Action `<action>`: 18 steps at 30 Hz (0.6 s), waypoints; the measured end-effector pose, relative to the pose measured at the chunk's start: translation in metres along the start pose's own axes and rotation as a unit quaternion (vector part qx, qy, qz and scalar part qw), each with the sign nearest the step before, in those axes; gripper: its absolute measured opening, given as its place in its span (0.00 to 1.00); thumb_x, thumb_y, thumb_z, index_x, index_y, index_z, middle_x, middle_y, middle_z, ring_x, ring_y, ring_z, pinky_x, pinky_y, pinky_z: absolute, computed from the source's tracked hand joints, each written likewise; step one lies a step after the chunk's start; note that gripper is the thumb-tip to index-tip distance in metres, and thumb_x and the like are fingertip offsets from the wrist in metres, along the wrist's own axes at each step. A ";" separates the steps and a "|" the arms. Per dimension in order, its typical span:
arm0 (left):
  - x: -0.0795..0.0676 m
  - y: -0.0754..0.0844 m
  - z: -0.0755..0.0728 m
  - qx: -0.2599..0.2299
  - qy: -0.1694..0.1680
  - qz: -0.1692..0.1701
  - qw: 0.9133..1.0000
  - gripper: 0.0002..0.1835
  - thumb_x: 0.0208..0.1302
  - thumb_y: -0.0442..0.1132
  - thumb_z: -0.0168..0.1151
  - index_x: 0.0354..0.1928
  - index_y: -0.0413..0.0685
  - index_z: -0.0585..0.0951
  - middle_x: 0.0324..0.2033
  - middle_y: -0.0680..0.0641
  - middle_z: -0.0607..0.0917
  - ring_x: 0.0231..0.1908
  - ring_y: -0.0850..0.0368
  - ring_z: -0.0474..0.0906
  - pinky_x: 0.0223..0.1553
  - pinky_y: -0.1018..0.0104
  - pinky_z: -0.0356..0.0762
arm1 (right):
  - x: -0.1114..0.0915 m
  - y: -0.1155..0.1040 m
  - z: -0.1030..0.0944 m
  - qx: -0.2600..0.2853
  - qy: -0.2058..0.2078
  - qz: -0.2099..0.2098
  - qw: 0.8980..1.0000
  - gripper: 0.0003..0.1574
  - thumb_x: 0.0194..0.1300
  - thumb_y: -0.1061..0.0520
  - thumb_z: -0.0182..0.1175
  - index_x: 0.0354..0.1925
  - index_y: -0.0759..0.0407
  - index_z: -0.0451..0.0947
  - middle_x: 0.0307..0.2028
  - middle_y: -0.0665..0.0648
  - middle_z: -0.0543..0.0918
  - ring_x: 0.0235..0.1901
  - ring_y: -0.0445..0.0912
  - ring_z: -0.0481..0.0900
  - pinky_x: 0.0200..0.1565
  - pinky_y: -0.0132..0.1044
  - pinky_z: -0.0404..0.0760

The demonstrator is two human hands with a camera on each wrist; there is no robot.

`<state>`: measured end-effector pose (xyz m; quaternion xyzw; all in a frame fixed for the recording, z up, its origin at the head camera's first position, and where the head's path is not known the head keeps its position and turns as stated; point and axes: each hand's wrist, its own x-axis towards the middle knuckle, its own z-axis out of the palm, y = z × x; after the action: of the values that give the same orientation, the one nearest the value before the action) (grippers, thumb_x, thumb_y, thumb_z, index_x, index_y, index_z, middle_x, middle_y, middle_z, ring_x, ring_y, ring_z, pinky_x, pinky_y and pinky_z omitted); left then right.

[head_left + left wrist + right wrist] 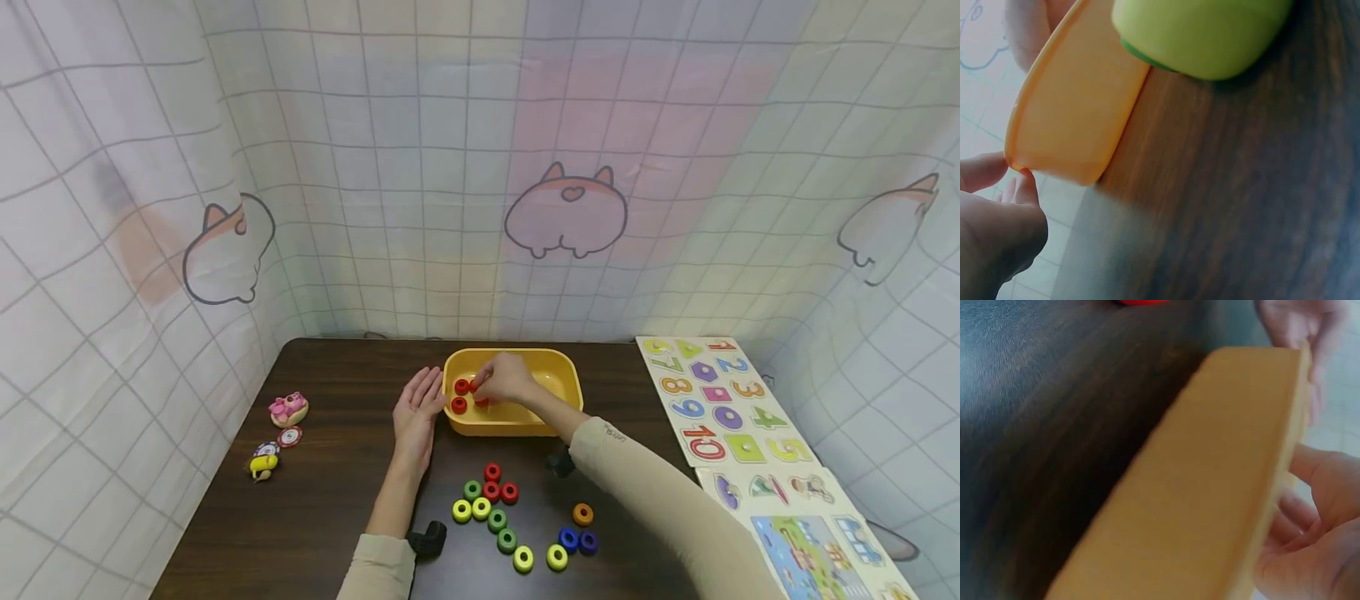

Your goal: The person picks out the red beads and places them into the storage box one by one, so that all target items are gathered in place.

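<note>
A yellow plastic bin [562, 430] stands at the back of the dark table, with several red rings [458, 406] at its left end. My left hand [417, 410] is at the bin's left end, fingers mostly straight and fingertips at the rim; the left wrist view has them touching its corner. Over the bin's near wall reaches my right hand [512, 379], its bent fingers pinching a red ring among the others. In the right wrist view, the bin's wall partly hides the right fingers [1297, 511], and the ring is out of sight there.
In front of the bin lie loose red, green, yellow [523, 559], blue [568, 540] and orange rings [582, 514]. Number and picture puzzle boards [723, 400] cover the right side. At the left are a pink toy [288, 409], a yellow toy [263, 462] and chips [289, 437]. A curtain hangs behind.
</note>
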<state>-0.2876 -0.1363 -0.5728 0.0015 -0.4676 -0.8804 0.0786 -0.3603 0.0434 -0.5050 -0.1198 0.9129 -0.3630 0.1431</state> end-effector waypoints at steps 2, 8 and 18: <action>-0.001 0.000 0.000 0.000 -0.002 0.004 1.000 0.30 0.66 0.22 0.55 0.69 0.47 0.65 0.68 0.40 0.69 0.67 0.52 0.67 0.60 0.67 0.73 | 0.005 0.003 0.007 -0.026 0.021 0.009 0.999 0.09 0.49 0.54 0.77 0.30 0.54 0.88 0.23 0.49 0.87 0.22 0.44 0.85 0.25 0.32 0.83; -0.001 0.001 0.001 0.003 -0.006 0.009 1.000 0.30 0.66 0.22 0.54 0.69 0.45 0.64 0.68 0.38 0.67 0.68 0.51 0.67 0.59 0.67 0.73 | 0.004 0.003 0.011 -0.052 0.052 0.010 0.997 0.09 0.51 0.49 0.76 0.26 0.50 0.87 0.19 0.49 0.85 0.19 0.44 0.83 0.20 0.31 0.77; -0.001 0.001 0.002 -0.001 -0.002 0.005 1.000 0.31 0.66 0.20 0.53 0.69 0.45 0.65 0.68 0.38 0.68 0.68 0.50 0.67 0.62 0.63 0.71 | -0.044 -0.002 -0.011 -0.012 0.051 -0.052 0.997 0.06 0.58 0.55 0.71 0.34 0.56 0.87 0.23 0.50 0.86 0.26 0.47 0.85 0.25 0.33 0.81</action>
<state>-0.2870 -0.1352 -0.5712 -0.0023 -0.4666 -0.8806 0.0821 -0.3234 0.0633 -0.4881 -0.1499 0.9157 -0.3649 0.0762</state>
